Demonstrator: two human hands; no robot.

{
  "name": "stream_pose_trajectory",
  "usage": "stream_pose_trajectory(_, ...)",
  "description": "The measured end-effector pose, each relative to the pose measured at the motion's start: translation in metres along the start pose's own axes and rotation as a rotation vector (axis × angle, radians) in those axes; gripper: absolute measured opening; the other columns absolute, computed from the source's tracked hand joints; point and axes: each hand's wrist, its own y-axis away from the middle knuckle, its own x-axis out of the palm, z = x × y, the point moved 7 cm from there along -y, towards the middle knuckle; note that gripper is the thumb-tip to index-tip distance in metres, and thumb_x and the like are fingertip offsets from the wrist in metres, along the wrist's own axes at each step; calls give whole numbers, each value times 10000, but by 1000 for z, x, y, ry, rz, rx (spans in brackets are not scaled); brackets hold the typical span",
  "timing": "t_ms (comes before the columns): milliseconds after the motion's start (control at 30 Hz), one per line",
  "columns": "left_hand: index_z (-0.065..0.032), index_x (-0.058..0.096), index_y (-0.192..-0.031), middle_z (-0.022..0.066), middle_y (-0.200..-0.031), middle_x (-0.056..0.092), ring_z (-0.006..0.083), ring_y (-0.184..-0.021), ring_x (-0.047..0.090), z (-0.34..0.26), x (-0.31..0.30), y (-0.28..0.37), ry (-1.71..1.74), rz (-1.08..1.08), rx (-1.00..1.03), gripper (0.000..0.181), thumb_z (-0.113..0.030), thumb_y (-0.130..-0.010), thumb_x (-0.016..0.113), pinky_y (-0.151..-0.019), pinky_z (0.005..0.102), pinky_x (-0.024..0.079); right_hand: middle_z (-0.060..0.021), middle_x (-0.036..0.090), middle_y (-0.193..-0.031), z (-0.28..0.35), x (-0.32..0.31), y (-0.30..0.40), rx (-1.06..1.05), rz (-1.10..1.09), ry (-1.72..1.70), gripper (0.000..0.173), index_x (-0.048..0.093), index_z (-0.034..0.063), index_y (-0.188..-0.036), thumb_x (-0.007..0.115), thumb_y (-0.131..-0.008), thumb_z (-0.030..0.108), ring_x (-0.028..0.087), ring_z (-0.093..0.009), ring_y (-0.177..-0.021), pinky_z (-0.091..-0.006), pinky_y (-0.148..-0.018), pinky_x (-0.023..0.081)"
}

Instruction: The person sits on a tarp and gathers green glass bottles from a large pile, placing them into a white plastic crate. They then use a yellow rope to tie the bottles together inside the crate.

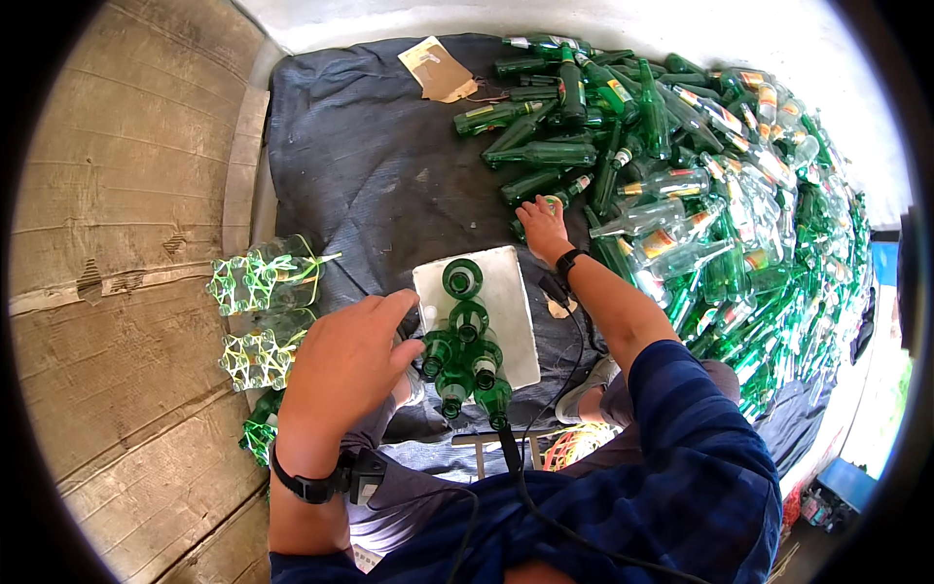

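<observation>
Several green glass bottles point(467, 321) stand upright in a tight cluster on a white foam board point(519, 321) between my feet. Beside their left side, my left hand point(357, 350) is raised with thumb and forefinger apart, holding nothing. At the near edge of a large bottle pile, my right hand point(543, 226) is closed over the body of a lying green glass bottle point(576, 186). The fingers partly cover that bottle; its neck points up and to the right.
The pile of green and clear bottles point(678, 190) fills the right side. Strapped bottle bundles point(266, 274) stand at left by a cardboard wall point(139, 219). Cardboard scraps point(441, 73) lie on the dark tarp point(350, 168). A black cable point(576, 350) runs past my leg.
</observation>
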Motion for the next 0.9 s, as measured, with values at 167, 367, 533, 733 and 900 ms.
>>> stream_pose_trajectory(167, -95, 644, -1226, 141, -1042, 709, 355, -969, 675, 1, 2, -2, -20, 15, -23, 429, -230, -832, 745, -808, 434, 536, -45, 590, -1146, 4, 2, 1, -97, 46, 176, 260, 631, 153, -1122, 601, -865, 121, 484, -301, -1280, -571, -1106, 331)
stream_pose_trajectory(367, -95, 643, -1231, 142, -1066, 712, 362, -966, 678, -8, 3, 4, -24, -45, 85, 431, -247, -839, 739, -816, 435, 537, -50, 586, -1186, -5, -16, 24, -227, -85, 104, 273, 592, 150, -1127, 604, -855, 130, 489, -280, -1287, -558, -1137, 319)
stream_pose_trajectory(533, -99, 641, -1249, 125, -1038, 728, 331, -961, 689, 1, 6, 8, -59, -86, 39, 443, -257, -847, 742, -807, 426, 537, -52, 574, -1321, -12, -55, 26, -121, -62, -45, 611, 525, 133, -1288, 762, -725, 129, 479, -251, -1347, -508, -1181, 285)
stream_pose_trajectory(733, -100, 646, -1237, 120, -1033, 732, 318, -957, 694, 5, -1, 16, -41, -180, 32, 431, -266, -852, 744, -803, 416, 538, -86, 592, -1336, -32, -123, 25, 89, -230, -293, 713, 503, 107, -1313, 821, -678, 173, 535, -288, -1299, -496, -1146, 344)
stream_pose_trajectory(900, -103, 640, -1206, 123, -1052, 726, 343, -1010, 673, 1, -5, 16, -13, -225, 64, 395, -269, -855, 719, -833, 463, 523, -139, 629, -1253, -40, -193, 29, 144, -380, -437, 697, 513, 90, -1300, 825, -687, 201, 586, -350, -1196, -453, -1018, 469)
